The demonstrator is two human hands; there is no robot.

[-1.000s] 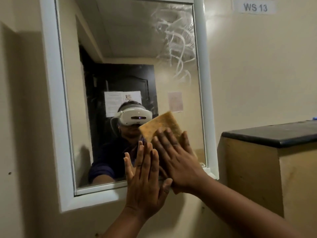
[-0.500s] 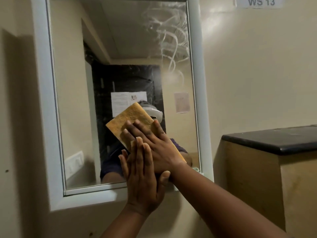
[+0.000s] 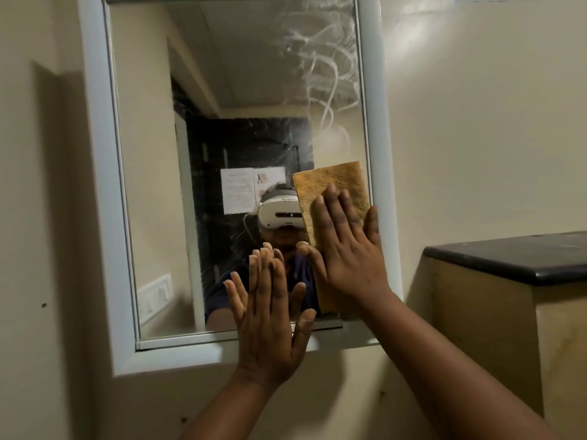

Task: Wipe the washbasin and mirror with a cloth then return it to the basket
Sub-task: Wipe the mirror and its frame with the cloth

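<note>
Since our right hand has swept the cloth from mid-glass to the 4 o'clock edge of the mirror, pressing it flat, another pass is done; our left hand rests open at 6 o'clock, and smears at 1 o'clock still need wiping

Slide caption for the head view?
Right hand presses yellow cloth on mirror, lower right; left hand open beside it.

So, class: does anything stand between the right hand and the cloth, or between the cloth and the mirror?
Nothing visible does. The right hand presses flat on the cloth, which lies against the mirror near its right frame; the left hand is lower, to one side.
</note>
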